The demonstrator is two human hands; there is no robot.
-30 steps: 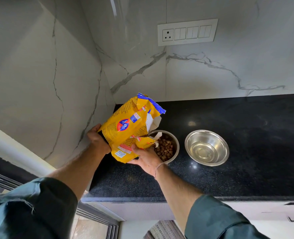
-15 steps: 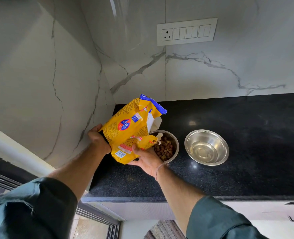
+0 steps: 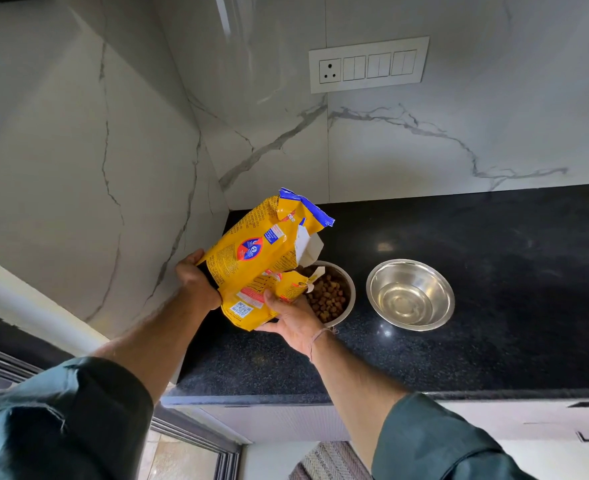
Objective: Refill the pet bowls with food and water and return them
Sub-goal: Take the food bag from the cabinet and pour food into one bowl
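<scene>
Both hands hold a yellow pet food bag [image 3: 255, 258] with a blue top edge, tilted over the left steel bowl [image 3: 346, 308]. My left hand [image 3: 196, 282] grips the bag's left side. My right hand [image 3: 291, 322] holds it from below, near its torn opening. Brown kibble [image 3: 327, 299] fills that bowl, and the bag and my right hand hide its left part. A second steel bowl [image 3: 440, 308] with clear water in it stands just to the right, apart from the first.
Both bowls sit on a black speckled counter [image 3: 494, 271] in a corner of marble walls. A socket and switch panel [image 3: 367, 65] is on the back wall. The counter's front edge [image 3: 320, 398] runs below my arms, with a striped mat [image 3: 331, 462] on the floor.
The bag has lifted slightly and shifted a little up and right over the food bowl. Both bowls stay where they were.
</scene>
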